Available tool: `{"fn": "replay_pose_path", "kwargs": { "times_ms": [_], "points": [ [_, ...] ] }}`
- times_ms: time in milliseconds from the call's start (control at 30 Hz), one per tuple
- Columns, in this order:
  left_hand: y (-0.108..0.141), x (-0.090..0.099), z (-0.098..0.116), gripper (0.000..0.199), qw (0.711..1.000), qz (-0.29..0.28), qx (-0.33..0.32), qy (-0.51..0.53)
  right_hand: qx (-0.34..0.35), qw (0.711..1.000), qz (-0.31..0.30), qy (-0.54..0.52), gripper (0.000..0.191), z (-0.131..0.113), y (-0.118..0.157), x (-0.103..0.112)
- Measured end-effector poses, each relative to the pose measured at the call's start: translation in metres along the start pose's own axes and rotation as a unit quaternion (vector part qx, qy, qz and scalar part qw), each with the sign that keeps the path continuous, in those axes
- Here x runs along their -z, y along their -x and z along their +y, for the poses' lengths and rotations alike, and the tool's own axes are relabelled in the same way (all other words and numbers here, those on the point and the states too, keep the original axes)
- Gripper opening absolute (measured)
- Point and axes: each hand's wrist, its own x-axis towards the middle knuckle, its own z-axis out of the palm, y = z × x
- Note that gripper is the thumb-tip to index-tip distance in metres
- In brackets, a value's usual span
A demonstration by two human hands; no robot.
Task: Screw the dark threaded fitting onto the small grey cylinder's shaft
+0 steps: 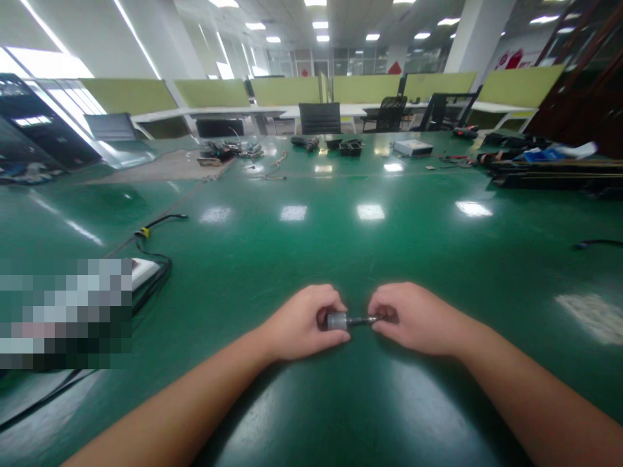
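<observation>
Between my hands, low over the green tabletop, lies a small grey cylinder with a thin dark shaft [337, 321], roughly level. It resembles a small motor, but its exact kind cannot be made out. My left hand [306, 322] is closed around the grey cylinder from the left, with thumb and fingers on either side of it. From the right, my right hand [413, 318] pinches the far end of the shaft between thumb and fingertips. That tip is partly hidden by the fingers.
The glossy green table [311, 246] reflects ceiling lights. At left are a black cable [160, 220] and a blurred-out patch. Along the far edge lie loose electronic parts [350, 148] and a white box [413, 148]. Dark panels [555, 174] are stacked at right, near a black cable end [598, 244].
</observation>
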Motion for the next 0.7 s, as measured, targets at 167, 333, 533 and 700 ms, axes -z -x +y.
{"fn": "replay_pose_path", "kwargs": {
  "times_ms": [167, 333, 533, 700],
  "points": [
    [0.000, 0.000, 0.000, 0.024, 1.000, -0.002, 0.001, 0.000, -0.007, 1.000, -0.006, 0.005, 0.009, 0.000, 0.000, 0.005],
    [0.001, 0.000, -0.001, 0.023, 1.000, 0.003, -0.001, 0.003, -0.022, 0.999, -0.014, 0.029, 0.009, 0.005, 0.003, 0.010],
    [0.002, 0.000, -0.002, 0.023, 1.000, 0.002, -0.003, 0.008, -0.034, 0.998, -0.024, 0.038, 0.008, 0.011, 0.005, 0.016],
    [0.002, 0.001, -0.001, 0.024, 1.000, -0.002, -0.002, 0.005, -0.033, 0.999, -0.028, 0.016, 0.009, 0.011, 0.004, 0.018]
  ]
}}
